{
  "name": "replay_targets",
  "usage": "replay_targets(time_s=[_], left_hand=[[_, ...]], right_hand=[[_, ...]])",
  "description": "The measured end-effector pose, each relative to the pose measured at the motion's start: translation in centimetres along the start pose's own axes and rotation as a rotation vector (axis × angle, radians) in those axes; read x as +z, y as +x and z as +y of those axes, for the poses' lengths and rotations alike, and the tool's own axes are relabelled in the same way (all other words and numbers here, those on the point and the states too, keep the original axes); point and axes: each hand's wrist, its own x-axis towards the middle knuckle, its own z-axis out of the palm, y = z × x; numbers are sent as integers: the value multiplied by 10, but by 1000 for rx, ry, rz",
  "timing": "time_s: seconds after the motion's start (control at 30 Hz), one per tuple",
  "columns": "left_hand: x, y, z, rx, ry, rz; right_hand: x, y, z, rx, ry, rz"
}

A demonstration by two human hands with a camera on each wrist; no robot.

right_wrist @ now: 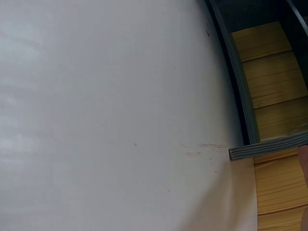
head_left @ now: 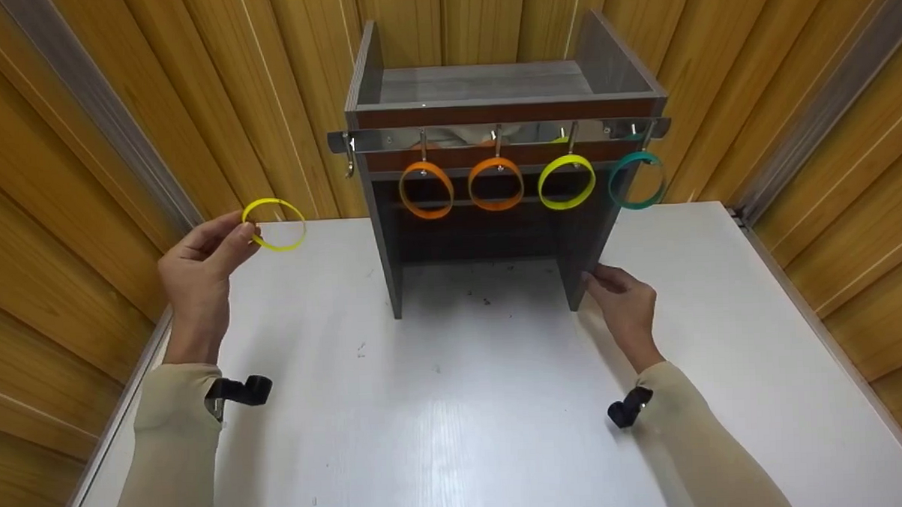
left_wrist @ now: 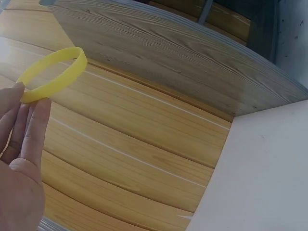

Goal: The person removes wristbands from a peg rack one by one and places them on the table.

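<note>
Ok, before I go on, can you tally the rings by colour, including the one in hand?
Orange rings: 2, both hanging from the hook rail
Yellow rings: 2, one pinched in the left hand, one hanging
Teal ring: 1, hanging
Total: 5

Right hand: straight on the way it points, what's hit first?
The shelf's right panel. The right hand looks to be at it already, fingertips apparently touching; depth leaves exact contact unclear.
</note>
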Motion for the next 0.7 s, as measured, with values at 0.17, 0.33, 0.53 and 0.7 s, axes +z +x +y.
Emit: replay_targets(time_s=[0.17,0.33,0.53,0.7], left_hand=[[-6,-1,-17,-72,27,14],[-12,-4,-35,-148,109,12],[-16,-8,-57,-236,213,11],[-19,-12,-72,-285,264,-14]], right_hand=[[0,-1,0,12,-11,-3],[0,-1,-1,28,-11,-5],[1,-2,-2,31,74,-9],[1,-3,-3,25,84,-1]])
